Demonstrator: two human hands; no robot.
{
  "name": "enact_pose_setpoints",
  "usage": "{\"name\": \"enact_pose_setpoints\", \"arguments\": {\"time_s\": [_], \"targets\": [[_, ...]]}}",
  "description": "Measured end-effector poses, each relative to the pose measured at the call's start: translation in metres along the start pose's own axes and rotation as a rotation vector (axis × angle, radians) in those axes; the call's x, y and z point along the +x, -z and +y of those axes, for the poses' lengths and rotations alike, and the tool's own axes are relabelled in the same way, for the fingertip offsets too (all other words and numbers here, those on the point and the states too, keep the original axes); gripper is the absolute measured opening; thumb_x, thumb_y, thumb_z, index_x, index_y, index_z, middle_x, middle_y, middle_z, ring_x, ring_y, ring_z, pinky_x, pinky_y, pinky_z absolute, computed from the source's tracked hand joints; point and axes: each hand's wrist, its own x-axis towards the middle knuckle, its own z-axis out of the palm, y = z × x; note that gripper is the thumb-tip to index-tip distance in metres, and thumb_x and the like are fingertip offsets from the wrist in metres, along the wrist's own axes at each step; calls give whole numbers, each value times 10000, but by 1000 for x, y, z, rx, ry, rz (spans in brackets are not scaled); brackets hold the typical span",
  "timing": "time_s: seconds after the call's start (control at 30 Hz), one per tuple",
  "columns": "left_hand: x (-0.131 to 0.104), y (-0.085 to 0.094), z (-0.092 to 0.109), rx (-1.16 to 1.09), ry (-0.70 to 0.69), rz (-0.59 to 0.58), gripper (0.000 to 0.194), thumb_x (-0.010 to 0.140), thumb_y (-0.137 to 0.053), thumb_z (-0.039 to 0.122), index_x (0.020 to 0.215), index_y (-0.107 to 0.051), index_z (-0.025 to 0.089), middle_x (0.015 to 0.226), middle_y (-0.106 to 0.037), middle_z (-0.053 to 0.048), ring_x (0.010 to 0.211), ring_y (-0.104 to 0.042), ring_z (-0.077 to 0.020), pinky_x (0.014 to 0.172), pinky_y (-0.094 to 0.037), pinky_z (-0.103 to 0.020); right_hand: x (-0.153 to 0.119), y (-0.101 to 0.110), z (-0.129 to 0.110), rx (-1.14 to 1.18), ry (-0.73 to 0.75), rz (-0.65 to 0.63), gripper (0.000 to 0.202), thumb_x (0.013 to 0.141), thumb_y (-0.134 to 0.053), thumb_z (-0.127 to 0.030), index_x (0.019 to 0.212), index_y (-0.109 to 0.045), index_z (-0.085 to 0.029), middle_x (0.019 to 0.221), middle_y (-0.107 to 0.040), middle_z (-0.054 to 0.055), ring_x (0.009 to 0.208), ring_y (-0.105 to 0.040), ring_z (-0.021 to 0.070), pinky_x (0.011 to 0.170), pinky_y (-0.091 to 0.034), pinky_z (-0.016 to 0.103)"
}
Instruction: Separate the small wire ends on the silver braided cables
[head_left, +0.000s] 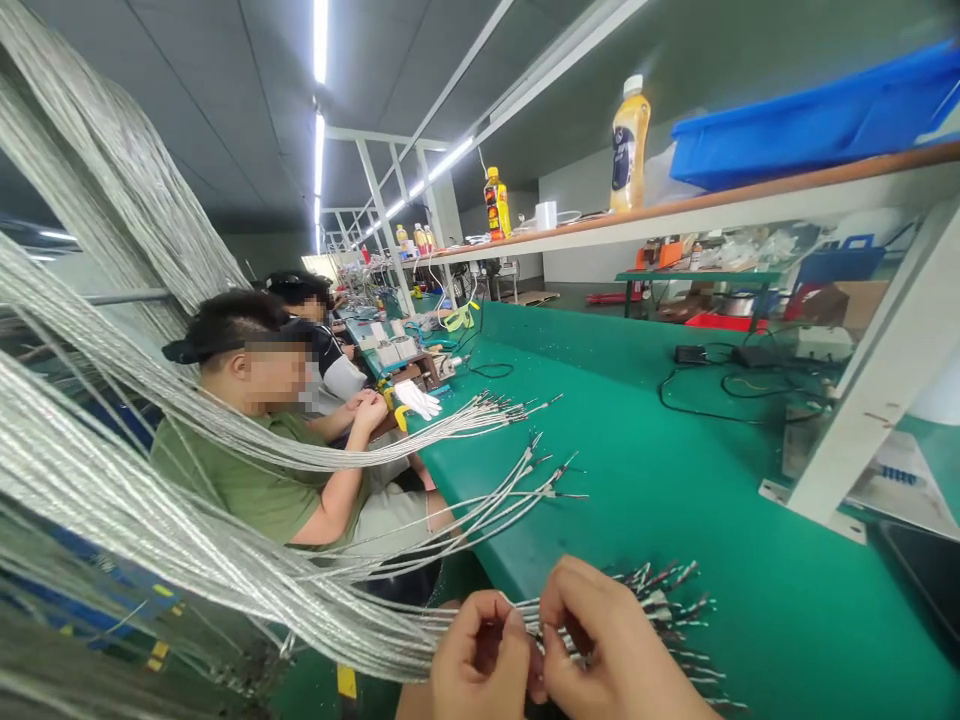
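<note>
We have long, glossy, silvery-white flexible cables [360, 628] sweeping in from the left in sagging bundles; their stripped ends [667, 605], thin dark and reddish wires with pale tips, fan out over the flat green counter [645, 470].

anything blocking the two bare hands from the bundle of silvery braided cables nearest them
Nothing visible does. The left hand and right hand are close together right at the bundle of silvery braided cables, whose dark-tipped ends fan out over the flat green tabletop. What the fingertips pinch is hidden.
</note>
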Motion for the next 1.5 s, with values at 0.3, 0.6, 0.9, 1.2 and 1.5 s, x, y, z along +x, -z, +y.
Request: {"name": "enact_pose_setpoints", "arguments": {"time_s": [0.3, 0.6, 0.9, 1.2, 1.5], "targets": [[-4, 6, 2, -132, -3, -30, 334, 826, -776, 455, 779, -566, 199, 556, -559, 57, 515, -509, -108, 509, -440, -186, -2, -1, 1, 132, -68, -25, 225, 737, -493, 8, 722, -450, -212, 741, -527, -18, 658, -490, 148, 585, -339, 259], [-15, 5, 17, -57, -27, -14, 341, 861, -755, 483, 833, -592, 186, 637, -514, 59, 536, -469, -92, 506, -408, -181, -7, -3, -8, 405, -212, -193, 109, 1011, -509, -254, 946, -588, -217, 793, -632, -6, 696, -604, 160, 608, -436, 245], [8, 19, 32, -206, -259, 216, 199, 952, -667, 320, 852, -520, 229, 613, -489, 84, 538, -442, -89, 522, -382, -162, -8, -4, -9, 289, -102, -148, 298, 1031, -495, -242, 750, -581, -194, 752, -587, -8, 708, -541, 150, 643, -384, 259], [-28, -8, 1, 90, -143, -209, 398, 873, -721, 543, 1107, -742, 222, 1049, -737, -96, 986, -689, -273, 870, -568, -330, -6, 2, -2, 482, -170, 62, 115, 991, -580, -279, 999, -674, -214, 868, -599, 23, 793, -591, 184, 702, -487, 290], [-22, -12, 7, 248, -160, -338, 287, 1021, -524, 397, 825, -600, 202, 692, -610, -16, 647, -597, -163, 621, -482, -233, 6, 23, -4, 538, -180, 18, 194, 967, -625, -287, 805, -680, -196, 929, -572, 34, 704, -601, 146, 582, -494, 267]]}}
